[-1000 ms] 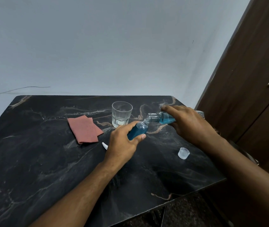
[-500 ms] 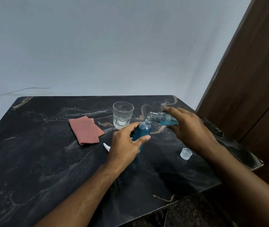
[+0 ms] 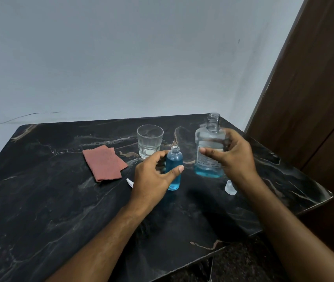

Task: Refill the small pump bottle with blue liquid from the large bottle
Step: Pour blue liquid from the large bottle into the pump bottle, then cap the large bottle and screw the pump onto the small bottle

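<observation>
Two bare forearms reach in over a dark, polished stone tabletop (image 3: 40,200) veined with pale and rust-coloured streaks. The left hand (image 3: 151,178) curls around one small bottle (image 3: 173,167), thumb across its front and fingers behind; the bottle is a clear cylinder standing upright on the tabletop, its threaded neck open and uncapped, filled with blue liquid nearly to the shoulder. Just left of that hand a white pointed plastic piece (image 3: 129,182) lies flat, mostly hidden behind the wrist. The right hand (image 3: 233,157) grips one large bottle (image 3: 209,147) from its right side, fingers wrapped over a label of fine print; this bottle is clear, broad-shouldered and upright, its mouth also open, with only a shallow band of blue liquid at the bottom, and whether its base touches the tabletop cannot be told. Just below that hand one small translucent cap (image 3: 230,188) sits on the tabletop, partly covered by the wrist. Beyond the left hand stands one clear faceted drinking glass (image 3: 149,140), seemingly with nothing in it. Further to the left of the hands lies one folded reddish-brown cloth (image 3: 104,162), flat and matte. A plain pale wall rises behind, with dark wooden panelling to the right.
</observation>
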The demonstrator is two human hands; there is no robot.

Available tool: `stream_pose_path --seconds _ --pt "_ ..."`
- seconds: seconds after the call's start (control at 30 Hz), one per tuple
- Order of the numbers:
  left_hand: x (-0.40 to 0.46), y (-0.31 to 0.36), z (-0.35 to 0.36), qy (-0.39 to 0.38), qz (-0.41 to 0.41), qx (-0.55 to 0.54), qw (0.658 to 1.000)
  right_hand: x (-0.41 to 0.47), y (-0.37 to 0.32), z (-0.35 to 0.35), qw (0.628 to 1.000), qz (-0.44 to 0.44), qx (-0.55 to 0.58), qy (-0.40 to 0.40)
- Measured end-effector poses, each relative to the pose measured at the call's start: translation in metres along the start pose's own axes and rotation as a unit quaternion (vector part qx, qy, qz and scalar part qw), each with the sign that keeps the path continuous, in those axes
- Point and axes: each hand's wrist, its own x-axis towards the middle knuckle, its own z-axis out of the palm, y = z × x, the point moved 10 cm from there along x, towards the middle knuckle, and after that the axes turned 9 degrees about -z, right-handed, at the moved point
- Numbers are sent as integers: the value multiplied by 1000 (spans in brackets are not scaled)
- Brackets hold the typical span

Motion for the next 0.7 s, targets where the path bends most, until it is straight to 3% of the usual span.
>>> stream_pose_path --seconds 0.3,0.7 --pt "0 -6 3 -7 -14 43 999 -14 49 1 990 89 99 -41" --pt "2 -10 6 -13 -14 89 996 -22 61 -1 985 134 82 -69"
